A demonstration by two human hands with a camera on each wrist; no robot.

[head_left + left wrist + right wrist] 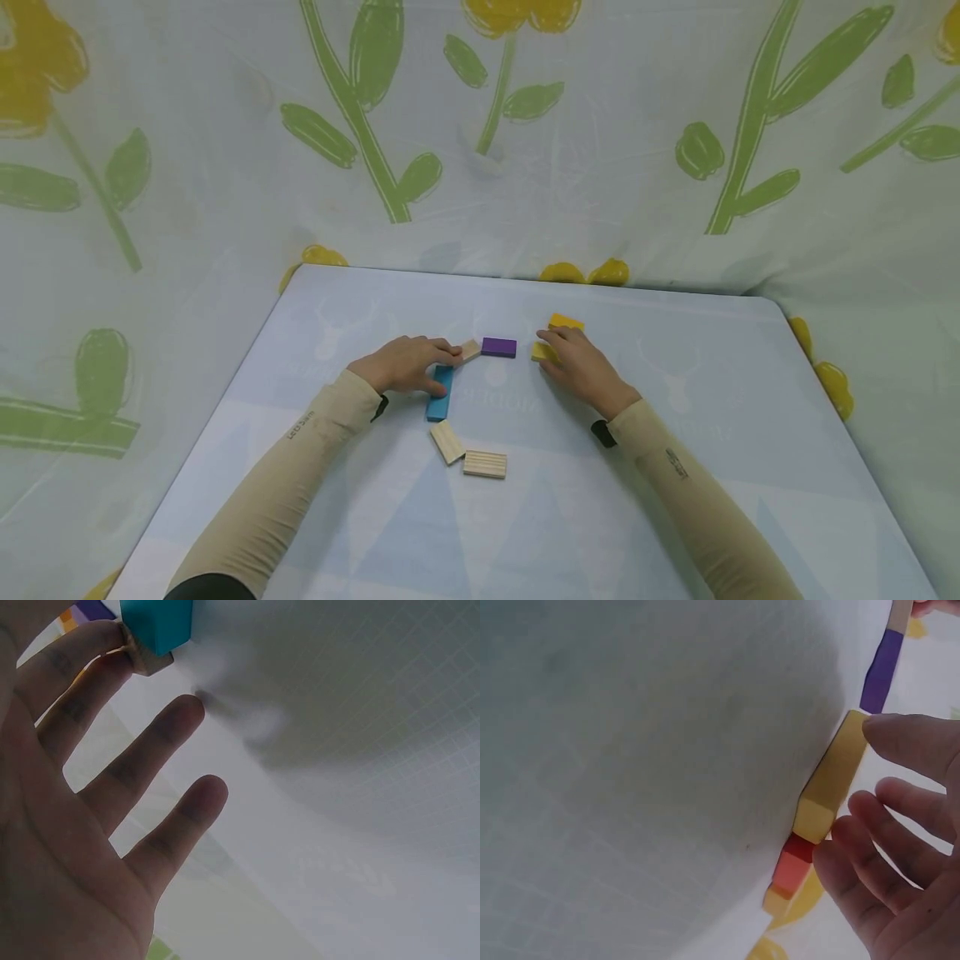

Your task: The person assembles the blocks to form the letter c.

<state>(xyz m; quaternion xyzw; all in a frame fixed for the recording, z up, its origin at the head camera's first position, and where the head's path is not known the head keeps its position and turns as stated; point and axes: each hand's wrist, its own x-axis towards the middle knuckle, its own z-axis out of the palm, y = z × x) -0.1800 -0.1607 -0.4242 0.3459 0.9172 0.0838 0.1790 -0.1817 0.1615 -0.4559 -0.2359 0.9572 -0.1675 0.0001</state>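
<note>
My left hand [408, 364] spreads over the left of a curved row of small blocks. Its index and middle fingertips touch a plain wooden block [470, 350], and its thumb rests at a blue block [438, 407]. The other two fingers extend over the table in the left wrist view. On the right side, my right hand [581, 367] pinches a yellow block [836, 772] by its ends between thumb and finger. Past that block, a red block [793, 866] and an orange block [777, 900] show in the right wrist view; the head view hides the red one.
A purple block [498, 347] lies between the hands, beside the plain block. Two wooden blocks [447, 442] lie nearer, below the blue one. Everything sits on a pale printed tabletop [637, 517]; a flower-patterned curtain [585, 192] hangs behind it.
</note>
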